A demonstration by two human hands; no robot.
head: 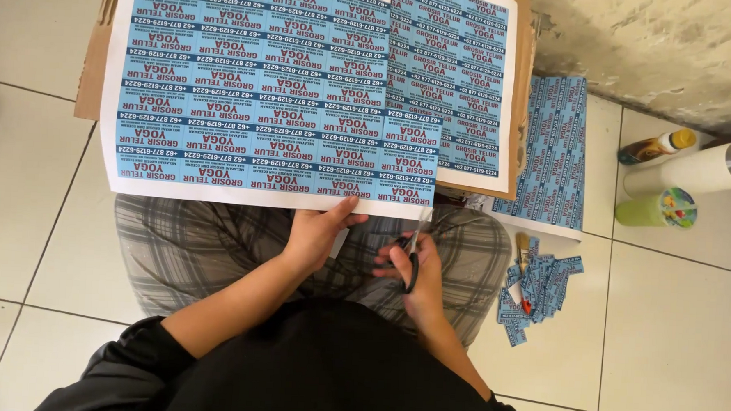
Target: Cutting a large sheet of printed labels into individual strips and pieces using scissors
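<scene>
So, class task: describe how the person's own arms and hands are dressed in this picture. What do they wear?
Both forearms are bare, with black sleeves pushed up: the left sleeve bunches near the elbow, and the right sleeve shows only at the picture's lower edge. The left hand and right hand wear no gloves. No ring, watch or bracelet can be made out.

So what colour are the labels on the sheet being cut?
Light blue with red and dark lettering, on the white-edged sheet, clearest in the head view.
</scene>
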